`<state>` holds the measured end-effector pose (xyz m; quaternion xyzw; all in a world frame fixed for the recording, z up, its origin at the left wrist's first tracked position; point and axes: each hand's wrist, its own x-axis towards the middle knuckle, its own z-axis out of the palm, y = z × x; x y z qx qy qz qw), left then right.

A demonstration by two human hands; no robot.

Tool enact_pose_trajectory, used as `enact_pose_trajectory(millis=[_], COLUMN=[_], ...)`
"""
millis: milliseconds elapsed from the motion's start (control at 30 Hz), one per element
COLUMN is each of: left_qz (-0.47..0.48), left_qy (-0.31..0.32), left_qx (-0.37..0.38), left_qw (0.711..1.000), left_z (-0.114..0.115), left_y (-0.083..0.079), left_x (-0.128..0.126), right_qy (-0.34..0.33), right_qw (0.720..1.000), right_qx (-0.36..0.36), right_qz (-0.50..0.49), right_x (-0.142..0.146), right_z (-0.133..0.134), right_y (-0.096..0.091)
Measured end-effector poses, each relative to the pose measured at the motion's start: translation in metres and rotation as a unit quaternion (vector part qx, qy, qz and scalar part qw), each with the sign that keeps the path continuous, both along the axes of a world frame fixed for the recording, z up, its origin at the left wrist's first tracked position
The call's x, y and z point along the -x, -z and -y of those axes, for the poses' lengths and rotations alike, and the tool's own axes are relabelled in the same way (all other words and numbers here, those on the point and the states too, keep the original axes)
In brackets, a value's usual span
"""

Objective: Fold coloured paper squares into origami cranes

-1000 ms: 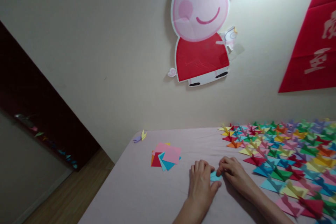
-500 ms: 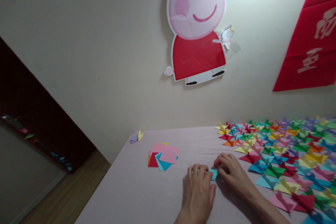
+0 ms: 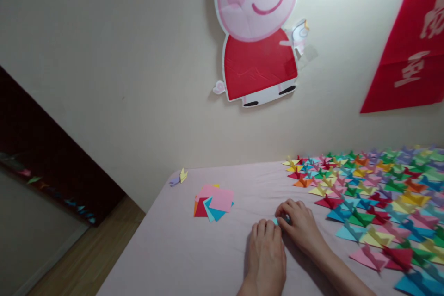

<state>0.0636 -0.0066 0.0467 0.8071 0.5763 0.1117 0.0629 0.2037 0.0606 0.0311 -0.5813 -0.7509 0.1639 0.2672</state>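
Observation:
My left hand (image 3: 265,252) lies on the pale pink table (image 3: 180,249), fingers pressed down on a small light-blue folded paper (image 3: 276,221). My right hand (image 3: 298,224) is curled over the same paper from the right, fingertips pinching it. Only a sliver of the blue paper shows between the two hands; the rest is hidden under the fingers.
A small stack of square coloured papers (image 3: 214,200) lies to the left of my hands. Several folded paper pieces (image 3: 374,199) in many colours cover the table's right side. A yellow and purple folded piece (image 3: 179,177) sits at the far left corner. The floor (image 3: 83,263) drops off left.
Both hands have closed in over the blue paper, which shows far less than a second ago. The view has tilted slightly downward.

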Motion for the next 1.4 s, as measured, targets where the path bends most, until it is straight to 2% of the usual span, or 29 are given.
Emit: enact_pose_trajectory(millis=[300, 533, 600, 800, 1000, 1167, 1400], left_qz=[0.037, 0.029, 0.019, 0.006, -0.024, -0.018, -0.030], left_qy=[0.017, 0.025, 0.027, 0.033, 0.042, 0.049, 0.051], left_qx=[0.010, 0.019, 0.017, 0.014, 0.016, 0.012, 0.033], left_qw=[0.999, 0.999, 0.999, 0.999, 0.999, 0.999, 0.998], left_z=[0.002, 0.001, 0.001, 0.002, -0.002, -0.004, -0.001], left_y=[-0.008, -0.014, -0.014, -0.015, -0.011, -0.005, -0.015], left_x=[0.005, 0.008, 0.007, 0.006, 0.008, 0.008, 0.006], right_qy=[-0.036, -0.054, -0.056, -0.068, -0.066, -0.054, -0.044], right_qw=[0.994, 0.984, 0.985, 0.996, 0.995, 0.995, 0.997], right_qx=[0.017, 0.039, 0.048, 0.054, 0.064, 0.049, 0.045], right_qz=[-0.105, -0.166, -0.158, -0.029, -0.047, -0.070, -0.040], right_x=[-0.018, -0.029, -0.028, -0.018, -0.021, -0.017, -0.015], right_z=[-0.016, -0.016, -0.011, -0.004, -0.009, -0.007, -0.009], right_y=[0.016, 0.008, 0.003, -0.005, 0.001, -0.001, 0.002])
